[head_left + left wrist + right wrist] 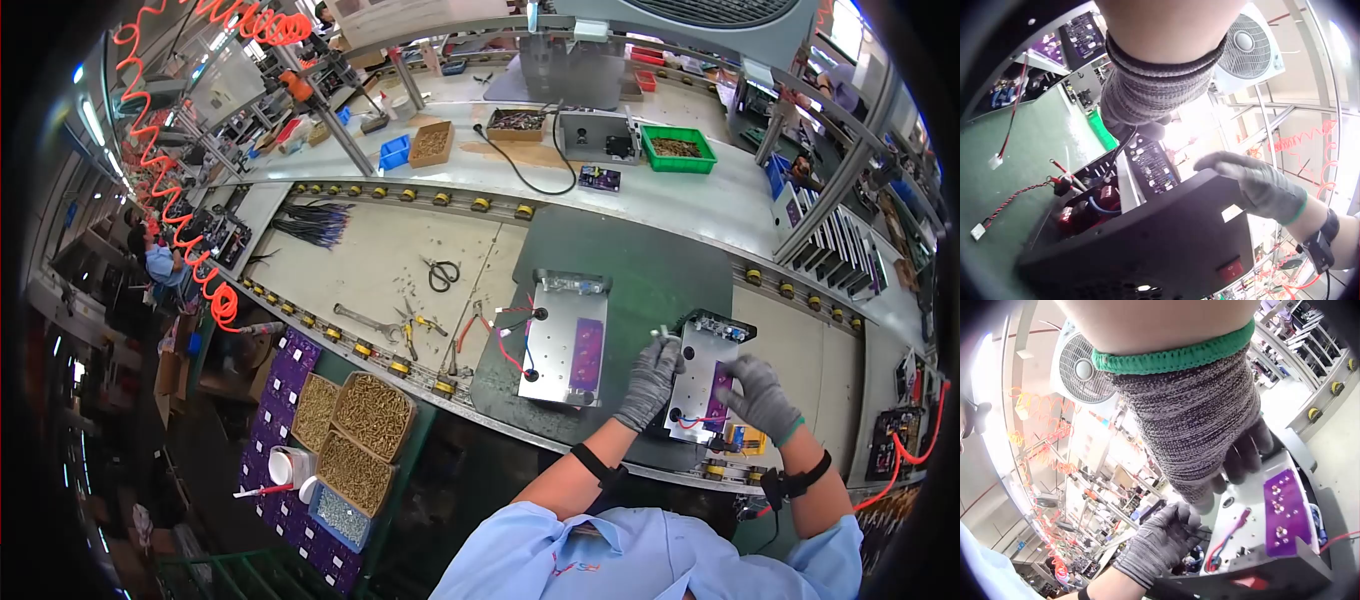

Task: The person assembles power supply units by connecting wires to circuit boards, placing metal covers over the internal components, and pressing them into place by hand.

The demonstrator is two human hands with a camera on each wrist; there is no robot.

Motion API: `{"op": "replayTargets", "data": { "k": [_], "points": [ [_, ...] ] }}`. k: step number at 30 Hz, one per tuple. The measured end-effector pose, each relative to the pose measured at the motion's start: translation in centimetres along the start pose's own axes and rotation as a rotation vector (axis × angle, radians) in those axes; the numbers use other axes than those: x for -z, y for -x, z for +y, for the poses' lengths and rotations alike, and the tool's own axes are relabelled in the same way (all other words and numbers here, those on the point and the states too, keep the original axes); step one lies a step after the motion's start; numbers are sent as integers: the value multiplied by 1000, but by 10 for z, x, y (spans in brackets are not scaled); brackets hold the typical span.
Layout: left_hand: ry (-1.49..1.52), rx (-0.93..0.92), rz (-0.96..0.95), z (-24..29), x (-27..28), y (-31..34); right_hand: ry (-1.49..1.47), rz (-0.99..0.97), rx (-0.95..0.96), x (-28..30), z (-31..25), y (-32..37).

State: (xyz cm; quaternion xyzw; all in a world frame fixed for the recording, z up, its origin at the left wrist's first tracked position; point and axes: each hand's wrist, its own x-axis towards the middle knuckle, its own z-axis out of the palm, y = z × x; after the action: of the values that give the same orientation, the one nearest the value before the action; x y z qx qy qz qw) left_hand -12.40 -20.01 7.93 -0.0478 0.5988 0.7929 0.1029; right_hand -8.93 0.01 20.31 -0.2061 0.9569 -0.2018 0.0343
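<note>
In the head view, a black-cased unit with a silver plate (699, 372) and a purple board (717, 400) lies at the mat's right side. My gloved left hand (650, 382) is at its left edge, and the left wrist view shows those fingers pinching a dark cable (1124, 145) that runs into the casing (1147, 234). My gloved right hand (764, 400) is at the right edge, its fingers loosely bent with nothing visible in them; in the right wrist view they hang over the plate (1249, 497). A red switch (1230, 269) sits on the casing's side.
A second silver-plated unit (562, 345) with loose wires lies left on the green mat (630, 240). Farther left are pliers, scissors (441, 275) and a wrench (365, 320). Boxes of screws (372, 412) stand lower left; a green tray (679, 149) stands at the back.
</note>
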Motion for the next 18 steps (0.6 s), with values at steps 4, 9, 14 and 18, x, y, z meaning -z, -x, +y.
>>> {"op": "replayTargets", "data": {
  "k": [4,9,14,18],
  "points": [
    [-224,-183,-173,7,-2,16,-281,97,9,-13,-7,-48],
    [-347,-155,-234,2,6,9,-170,3,109,-40,21,-68],
    [-100,-33,-242,4,6,3,-8,-51,-34,-21,9,-60],
    [8,-15,-187,-6,9,2,59,-74,-74,-32,12,-60]
  ]
}}
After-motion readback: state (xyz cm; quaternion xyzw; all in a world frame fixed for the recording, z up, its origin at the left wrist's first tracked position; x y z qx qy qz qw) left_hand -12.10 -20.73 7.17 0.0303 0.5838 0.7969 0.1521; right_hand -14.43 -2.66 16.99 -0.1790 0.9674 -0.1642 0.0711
